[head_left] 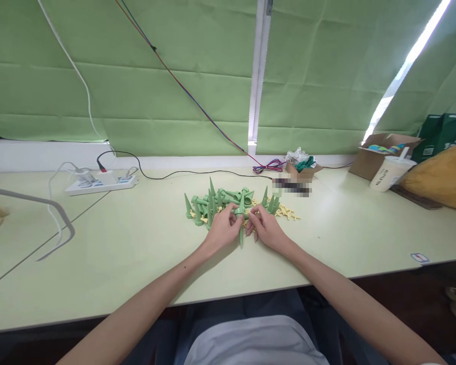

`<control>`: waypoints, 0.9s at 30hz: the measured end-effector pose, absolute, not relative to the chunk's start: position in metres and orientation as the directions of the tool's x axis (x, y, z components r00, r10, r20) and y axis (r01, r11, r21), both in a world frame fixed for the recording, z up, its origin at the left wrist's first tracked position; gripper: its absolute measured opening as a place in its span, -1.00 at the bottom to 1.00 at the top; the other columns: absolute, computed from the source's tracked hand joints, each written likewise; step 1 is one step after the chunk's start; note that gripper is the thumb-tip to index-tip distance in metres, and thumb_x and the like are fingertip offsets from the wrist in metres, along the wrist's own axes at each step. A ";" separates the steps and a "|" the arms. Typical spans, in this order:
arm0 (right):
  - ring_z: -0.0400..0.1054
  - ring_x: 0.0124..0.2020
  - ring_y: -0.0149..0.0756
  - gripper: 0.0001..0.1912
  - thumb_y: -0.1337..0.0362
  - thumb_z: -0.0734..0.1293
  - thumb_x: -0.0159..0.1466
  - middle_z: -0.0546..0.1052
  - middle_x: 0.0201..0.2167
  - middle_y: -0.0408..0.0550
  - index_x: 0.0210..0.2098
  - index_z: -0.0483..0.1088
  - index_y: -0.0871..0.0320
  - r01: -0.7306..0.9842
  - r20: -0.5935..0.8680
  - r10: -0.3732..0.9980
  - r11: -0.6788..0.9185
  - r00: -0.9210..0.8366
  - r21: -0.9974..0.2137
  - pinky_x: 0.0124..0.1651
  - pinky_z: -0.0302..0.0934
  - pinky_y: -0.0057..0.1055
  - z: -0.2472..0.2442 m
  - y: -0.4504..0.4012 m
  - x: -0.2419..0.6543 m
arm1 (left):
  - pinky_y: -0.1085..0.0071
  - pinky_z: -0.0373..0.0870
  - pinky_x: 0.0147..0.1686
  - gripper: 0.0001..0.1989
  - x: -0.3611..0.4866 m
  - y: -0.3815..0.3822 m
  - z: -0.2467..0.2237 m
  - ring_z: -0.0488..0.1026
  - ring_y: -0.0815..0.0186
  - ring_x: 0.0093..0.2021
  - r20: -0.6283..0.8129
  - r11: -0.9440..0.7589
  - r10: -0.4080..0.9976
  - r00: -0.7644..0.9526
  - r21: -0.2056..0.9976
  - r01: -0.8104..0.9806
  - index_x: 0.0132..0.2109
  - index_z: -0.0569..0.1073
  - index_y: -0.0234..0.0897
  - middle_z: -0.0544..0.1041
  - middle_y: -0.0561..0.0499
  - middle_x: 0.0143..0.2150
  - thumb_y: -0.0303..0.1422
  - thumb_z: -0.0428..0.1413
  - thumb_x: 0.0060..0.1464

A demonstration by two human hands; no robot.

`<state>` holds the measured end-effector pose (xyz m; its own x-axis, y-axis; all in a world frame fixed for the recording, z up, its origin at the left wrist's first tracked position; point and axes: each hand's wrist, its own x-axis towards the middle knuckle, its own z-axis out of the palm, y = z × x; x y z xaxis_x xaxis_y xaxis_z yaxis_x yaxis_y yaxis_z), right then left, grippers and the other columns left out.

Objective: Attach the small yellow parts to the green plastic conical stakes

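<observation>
My left hand (224,225) is closed, its thumb and fingers pinching a green spiked plastic piece (241,204) from the left. One tip of this piece points up, and a green point also shows below the fingers. On the other side my right hand (266,228) has its fingers curled in against the same piece; its exact contact is partly hidden. Just behind my hands lies a pile of green plastic pieces (233,196), with several green cones (198,212) upright at its left. More green cones (272,204) stand behind my right hand, beside small yellow branching pieces (288,212).
A white power strip (102,183) with plugs and a black cable lies at the left rear. At the right stand a lidded cup (390,172), an open cardboard box (365,159) and a yellow bag (443,170). A small box (302,171) sits against the back wall.
</observation>
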<state>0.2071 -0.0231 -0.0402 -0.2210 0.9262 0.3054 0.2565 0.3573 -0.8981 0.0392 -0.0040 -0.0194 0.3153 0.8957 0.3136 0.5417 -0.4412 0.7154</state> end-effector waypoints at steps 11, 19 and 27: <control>0.32 -0.62 -0.37 -0.80 0.13 0.11 0.42 0.44 -0.56 -0.20 -0.28 0.19 0.08 0.390 0.421 0.890 0.456 -0.176 -0.800 -0.46 0.26 -0.43 -0.032 -0.027 0.212 | 0.41 0.30 -0.49 -0.63 0.038 0.000 -0.028 0.41 0.31 -0.53 0.219 -0.396 0.897 0.385 0.786 0.476 0.04 0.28 -0.23 0.44 0.10 -0.47 -0.20 0.04 0.12; 0.32 -0.59 -0.36 -0.78 0.09 0.21 0.36 0.41 -0.56 -0.17 -0.27 0.31 0.11 0.382 0.468 0.867 0.496 -0.171 -0.779 -0.46 0.27 -0.42 -0.031 -0.028 0.212 | 0.43 0.29 -0.50 -0.60 0.038 0.000 -0.027 0.42 0.31 -0.49 0.214 -0.389 0.895 0.391 0.805 0.449 0.06 0.28 -0.25 0.46 0.05 -0.41 -0.23 0.06 0.09; 0.34 -0.54 -0.35 -0.77 0.12 0.23 0.34 0.48 -0.45 -0.10 -0.12 0.33 0.13 0.369 0.495 0.860 0.502 -0.121 -0.782 -0.45 0.28 -0.42 -0.031 -0.028 0.212 | 0.42 0.18 -0.55 -0.76 0.038 -0.004 -0.024 0.37 0.30 -0.55 0.215 -0.459 0.863 0.458 0.712 0.531 -0.12 0.37 -0.24 0.41 0.10 -0.56 -0.25 0.05 0.08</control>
<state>0.2119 -0.0278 -0.0309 -0.1215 0.8602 0.4953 0.3693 0.5024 -0.7818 0.0382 -0.0038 -0.0239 0.4577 0.8627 0.2150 0.5312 -0.4592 0.7120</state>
